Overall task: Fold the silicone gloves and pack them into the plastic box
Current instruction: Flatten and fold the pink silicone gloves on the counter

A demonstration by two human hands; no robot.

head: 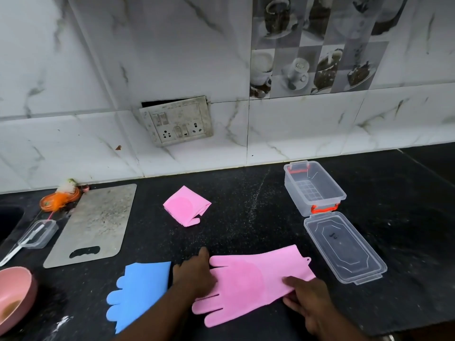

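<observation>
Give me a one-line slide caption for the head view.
Both hands, left hand and right hand, flatten a pink glove beside the open plastic box; another pink glove lies folded.

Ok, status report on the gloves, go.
Left hand and right hand both flat on unfolded pink glove. One pink glove folded, blue glove waiting. Plastic box open, empty, lid beside it. Path clear.
</observation>
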